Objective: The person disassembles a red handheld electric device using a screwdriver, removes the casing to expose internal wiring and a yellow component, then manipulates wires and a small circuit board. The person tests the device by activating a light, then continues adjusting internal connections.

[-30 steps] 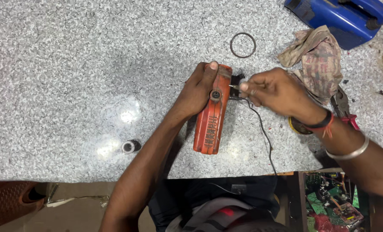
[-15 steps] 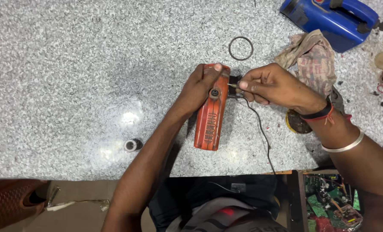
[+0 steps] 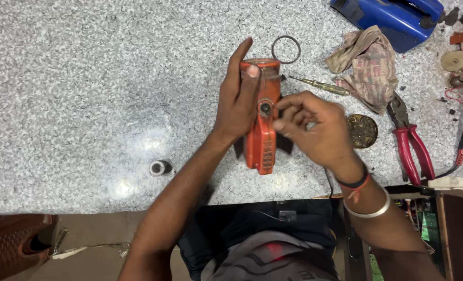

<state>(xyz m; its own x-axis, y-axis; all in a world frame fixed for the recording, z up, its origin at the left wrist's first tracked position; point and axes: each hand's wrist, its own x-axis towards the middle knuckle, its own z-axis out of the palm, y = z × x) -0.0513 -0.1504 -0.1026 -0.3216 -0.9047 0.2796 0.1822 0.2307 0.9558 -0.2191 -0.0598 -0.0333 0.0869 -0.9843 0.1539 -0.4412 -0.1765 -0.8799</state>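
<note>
Two hands on an orange tool body on a speckled stone worktop.

The left hand (image 3: 237, 101) lies flat along the left side of the orange tool body (image 3: 261, 136), fingers straight and close together, the thumb laid over its top end, steadying rather than gripping it. The right hand (image 3: 313, 127) comes in from the right with its fingers curled and pinched together at the round fitting on the tool's upper face; what they pinch, if anything, is too small to tell. The tool lies lengthwise near the worktop's (image 3: 86, 78) front edge. Just beyond its far end lies a thin metal ring (image 3: 286, 49), and beside that a small screwdriver (image 3: 318, 84), then a crumpled rag (image 3: 369, 65). Red-handled pliers (image 3: 409, 140) and a dark round tin (image 3: 362, 130) lie to the right, a small black cap (image 3: 159, 168) well to the left.
</note>
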